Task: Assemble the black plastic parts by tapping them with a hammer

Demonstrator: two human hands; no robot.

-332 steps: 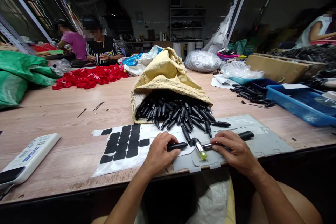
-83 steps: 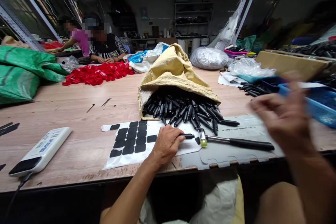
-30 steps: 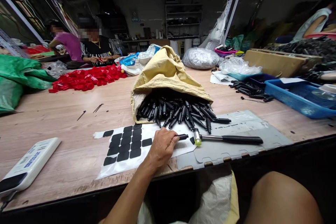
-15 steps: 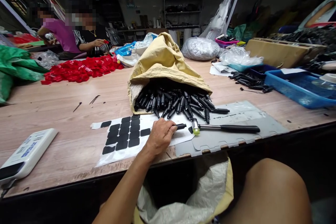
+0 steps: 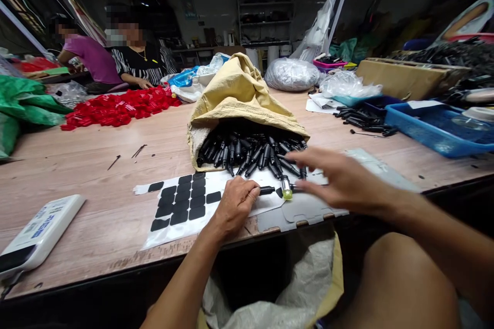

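My left hand (image 5: 236, 203) rests on the table edge, fingers closed on a black pen-like tube (image 5: 267, 190) that points right. My right hand (image 5: 339, 177) hovers above the hammer's handle, thumb and fingers apart, slightly blurred. Just right of the tube lies the hammer (image 5: 286, 188), with a clear yellowish face; its handle is mostly hidden behind my right hand. Behind both hands, many similar black tubes (image 5: 250, 153) spill out of a yellow woven sack (image 5: 239, 90). Left of my left hand, a white sheet (image 5: 154, 239) carries rounded black squares (image 5: 197, 200).
A white power-bank-like box (image 5: 46, 231) stands at the left. Red pieces (image 5: 119, 105) are heaped near two seated people (image 5: 137, 67). A blue tray (image 5: 428, 131) and a cardboard box (image 5: 405, 78) are at the right. An open sack (image 5: 309, 288) hangs below the table edge.
My right hand has come in from the right over the hammer's handle. My left hand stays in place with the tube. A seated person's hand has lowered to the red pieces.
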